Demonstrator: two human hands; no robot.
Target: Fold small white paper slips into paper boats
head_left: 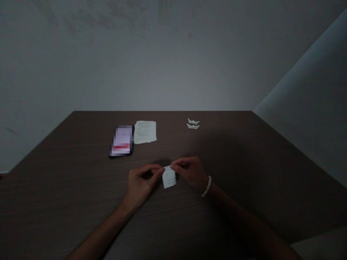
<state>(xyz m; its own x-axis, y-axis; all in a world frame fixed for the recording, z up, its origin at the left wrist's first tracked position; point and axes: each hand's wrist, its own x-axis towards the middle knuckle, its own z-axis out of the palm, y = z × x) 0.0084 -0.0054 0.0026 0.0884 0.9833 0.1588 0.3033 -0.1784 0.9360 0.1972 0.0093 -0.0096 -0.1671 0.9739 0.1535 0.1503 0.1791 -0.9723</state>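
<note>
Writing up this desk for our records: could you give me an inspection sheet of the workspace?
Surface: dark wood-grain table.
Job's things: small paper slip with faint print, held between both hands; two paper boats at the table's far side.
Clutter: phone with a blurred screen; printed sheet beside it.
Hands: left hand and right hand pinch the slip's upper part; bead bracelet on the right wrist.
Cables: nothing seen.
Surroundings: pale walls behind and beside the table.
</note>
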